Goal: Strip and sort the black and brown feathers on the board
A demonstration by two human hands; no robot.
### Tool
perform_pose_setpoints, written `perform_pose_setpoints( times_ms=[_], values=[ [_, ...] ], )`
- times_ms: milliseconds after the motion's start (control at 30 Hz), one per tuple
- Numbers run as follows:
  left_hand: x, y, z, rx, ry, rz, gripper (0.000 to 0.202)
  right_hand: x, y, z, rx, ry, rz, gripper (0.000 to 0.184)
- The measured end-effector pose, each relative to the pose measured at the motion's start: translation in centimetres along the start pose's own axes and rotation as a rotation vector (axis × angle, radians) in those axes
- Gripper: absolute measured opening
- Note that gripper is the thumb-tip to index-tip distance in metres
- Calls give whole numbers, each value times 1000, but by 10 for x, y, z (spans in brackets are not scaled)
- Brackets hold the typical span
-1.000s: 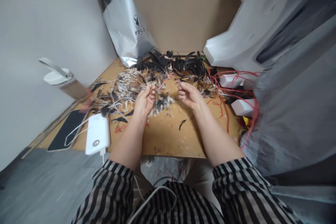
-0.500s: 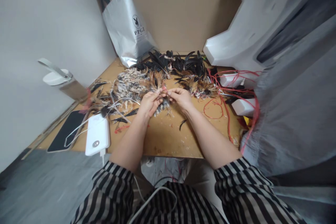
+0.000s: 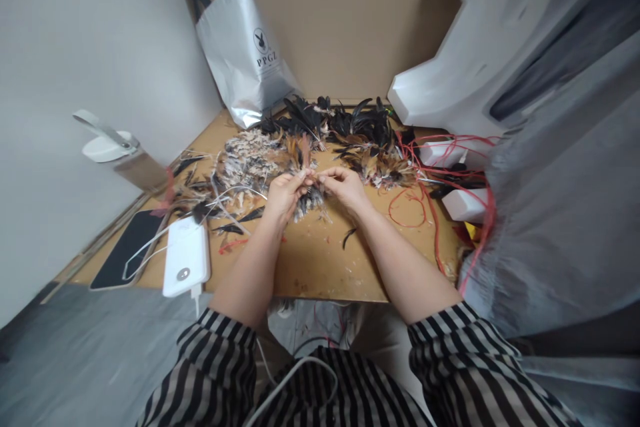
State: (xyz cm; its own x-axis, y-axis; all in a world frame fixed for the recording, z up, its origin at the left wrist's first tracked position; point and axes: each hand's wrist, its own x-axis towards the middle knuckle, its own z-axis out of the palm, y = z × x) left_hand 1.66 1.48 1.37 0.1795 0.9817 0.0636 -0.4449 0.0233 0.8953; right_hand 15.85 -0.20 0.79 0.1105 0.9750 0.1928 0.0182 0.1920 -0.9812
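My left hand (image 3: 286, 195) is closed in a pinch over the middle of the table. A thin pinkish-red strip (image 3: 306, 151) stands up from its fingertips, blurred against the feathers behind. My right hand (image 3: 345, 188) pinches close beside it, thumb and forefinger almost touching the left fingertips; what lies between them is too small to make out. Just behind the hands spreads a pile of fluffy grey and cream feathers (image 3: 247, 157). Bunches of brown feathers (image 3: 383, 165) lie to the right, with long black feathers (image 3: 360, 119) along the back.
On the left are a white power bank (image 3: 186, 257) with a cable, a dark phone (image 3: 125, 250) and a lidded cup (image 3: 137, 163). A silver bag (image 3: 245, 53) leans at the back. Red string (image 3: 434, 227) tangles around white blocks (image 3: 465, 205) at right, beside grey cloth (image 3: 560, 180).
The pinkish-red material, bunched at the fingertips before, now stretches upward from the left fingers. Both hands stay in nearly the same place.
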Motion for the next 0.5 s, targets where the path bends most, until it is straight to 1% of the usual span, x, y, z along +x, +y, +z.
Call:
perform_pose_setpoints(
  times_ms=[67,133,233,367,500],
  values=[
    [-1,-2,2,46,-21,3,24,1,-2,-1,41,54,25,27],
    [-2,-4,2,99,-59,-3,25,1,-5,-2,95,65,63,27],
    [-3,-8,2,169,-108,-24,26,1,-7,-3,151,26,101,27],
    [-2,-12,0,206,-146,-35,25,1,-4,-4,176,-45,86,27],
    [-2,-14,-1,212,-166,-28,27,2,-1,-4,163,-36,85,27]
  ],
)
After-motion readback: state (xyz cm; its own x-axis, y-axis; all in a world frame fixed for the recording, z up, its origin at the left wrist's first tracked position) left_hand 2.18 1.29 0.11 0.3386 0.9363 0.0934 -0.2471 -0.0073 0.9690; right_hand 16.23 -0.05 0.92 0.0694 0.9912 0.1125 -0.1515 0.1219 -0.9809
